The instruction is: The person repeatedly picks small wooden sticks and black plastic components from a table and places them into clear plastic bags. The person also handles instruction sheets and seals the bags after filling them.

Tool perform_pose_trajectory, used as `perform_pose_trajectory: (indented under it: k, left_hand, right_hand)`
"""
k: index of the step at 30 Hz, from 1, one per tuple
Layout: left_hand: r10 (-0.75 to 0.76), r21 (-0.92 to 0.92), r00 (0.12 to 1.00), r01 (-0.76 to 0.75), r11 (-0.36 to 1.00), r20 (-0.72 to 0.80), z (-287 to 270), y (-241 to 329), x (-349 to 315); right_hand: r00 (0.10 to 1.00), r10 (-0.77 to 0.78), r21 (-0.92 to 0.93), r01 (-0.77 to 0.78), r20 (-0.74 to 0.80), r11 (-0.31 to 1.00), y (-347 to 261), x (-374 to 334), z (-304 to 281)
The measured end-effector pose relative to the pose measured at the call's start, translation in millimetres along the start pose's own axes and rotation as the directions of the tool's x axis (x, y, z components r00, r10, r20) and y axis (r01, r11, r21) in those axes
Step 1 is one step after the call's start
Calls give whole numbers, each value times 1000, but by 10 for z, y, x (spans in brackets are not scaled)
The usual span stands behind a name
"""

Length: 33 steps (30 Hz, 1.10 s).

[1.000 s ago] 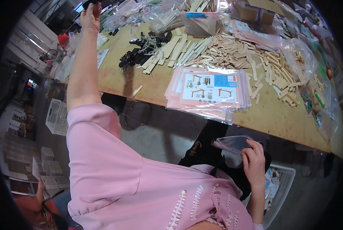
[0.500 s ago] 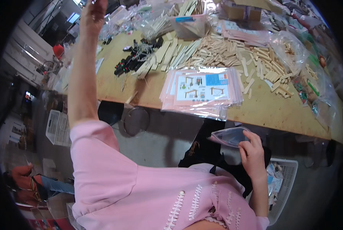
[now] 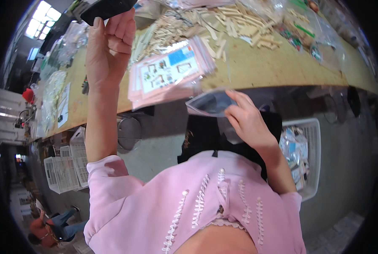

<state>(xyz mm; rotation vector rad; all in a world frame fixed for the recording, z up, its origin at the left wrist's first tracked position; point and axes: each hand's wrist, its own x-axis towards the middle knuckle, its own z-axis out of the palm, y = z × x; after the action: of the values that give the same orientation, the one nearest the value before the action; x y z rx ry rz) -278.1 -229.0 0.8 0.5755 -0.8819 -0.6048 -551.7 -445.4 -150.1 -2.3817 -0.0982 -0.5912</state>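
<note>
Raised at the top left, my left hand (image 3: 110, 46) grips a flat black oblong object (image 3: 106, 10) between thumb and fingers. Its exact kind does not show, and the frame's top edge cuts it off. My right hand (image 3: 246, 116) pinches the rim of a clear plastic bag (image 3: 209, 104) in front of my body, below the table's near edge. The bag's mouth gapes. Between my two arms, a stack of flat plastic packets with printed sheets (image 3: 165, 74) lies on the table near its edge.
Loose wooden sticks (image 3: 176, 31) and short wooden pieces (image 3: 261, 31) cover the table's (image 3: 256, 70) far part. A white basket of filled packets (image 3: 313, 148) stands at lower right. More white baskets (image 3: 62, 171) are at left. A person in orange (image 3: 45, 230) is at far lower left.
My view has turned, so the table appears shifted left and up. The black object in my left hand now shows. My right hand still holds the bag.
</note>
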Motion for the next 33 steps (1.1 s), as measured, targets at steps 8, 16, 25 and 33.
perform_pose_trajectory:
  k: [8, 16, 25, 33]
  left_hand:
    - [-112, -56, 994, 111, 992, -4, 134, -752, -441]
    - [-235, 44, 972, 234, 971, 14, -15, -996, -851]
    - [-307, 899, 913, -122, 421, 268, 311, -1121, -743]
    - [-439, 889, 884, 65, 453, 160, 65, -1114, -722]
  right_hand:
    - [997, 74, 46, -73, -30, 996, 80, -179, -91]
    - [997, 57, 59, -54, -52, 997, 145, -241, -65]
    - [999, -27, -62, 24, -46, 998, -106, -113, -37]
    - [998, 13, -42, -10, 58, 999, -208, -85, 18]
